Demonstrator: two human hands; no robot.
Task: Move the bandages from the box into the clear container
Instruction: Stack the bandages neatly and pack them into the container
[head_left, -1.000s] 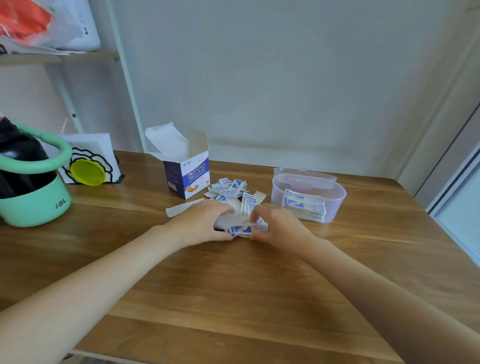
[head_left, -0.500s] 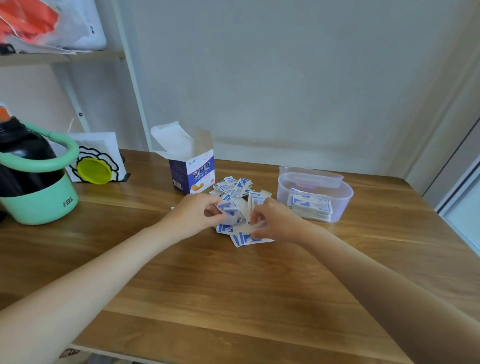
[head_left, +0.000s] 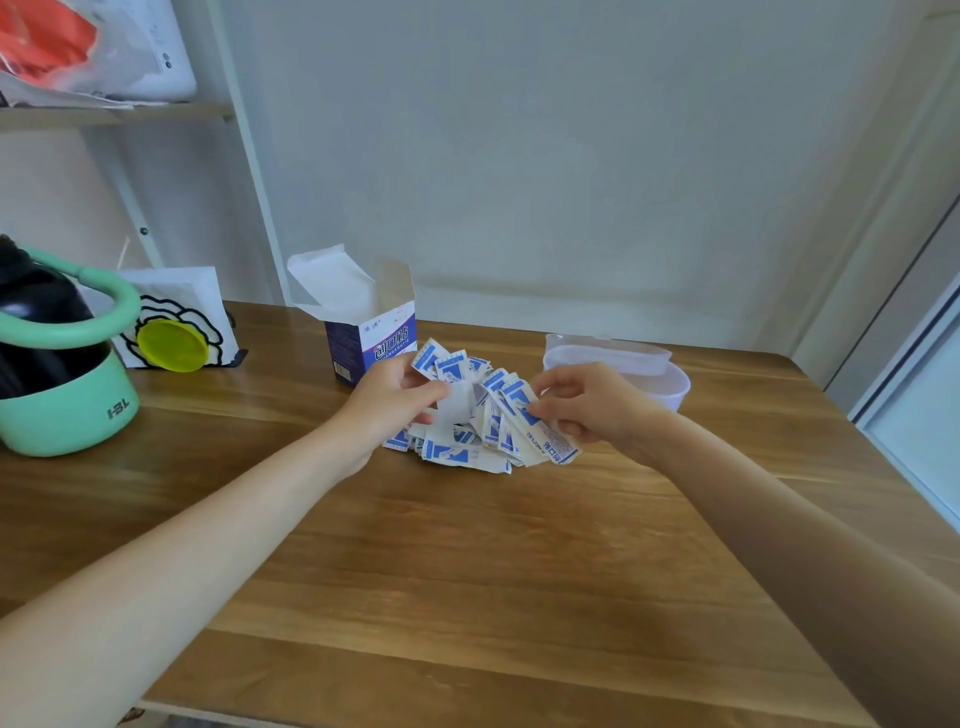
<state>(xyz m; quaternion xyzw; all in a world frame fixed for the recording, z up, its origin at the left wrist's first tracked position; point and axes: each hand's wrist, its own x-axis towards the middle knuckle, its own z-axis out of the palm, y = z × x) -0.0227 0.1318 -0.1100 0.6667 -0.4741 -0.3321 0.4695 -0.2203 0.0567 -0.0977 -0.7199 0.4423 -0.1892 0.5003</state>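
Both my forearms reach forward; my left hand (head_left: 387, 397) and right hand (head_left: 597, 410) pinch a fan of bandages (head_left: 488, 415) toward the table's (head_left: 467, 571) far edge.

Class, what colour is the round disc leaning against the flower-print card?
Yellow-green disc, clearest in the head view.

Smooth wooden table (head_left: 467, 571), translucent plastic container (head_left: 675, 387)

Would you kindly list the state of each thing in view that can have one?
Purple and white cardboard box: upright, top flaps open.
Clear plastic container: uncovered; contents hidden behind the right hand.
Blue and white wrapped bandages: loose heap on the wooden table, some lifted.
Left hand: closed on bandages.
Right hand: pinching a fanned bunch of bandages.
Mint green jug: upright.
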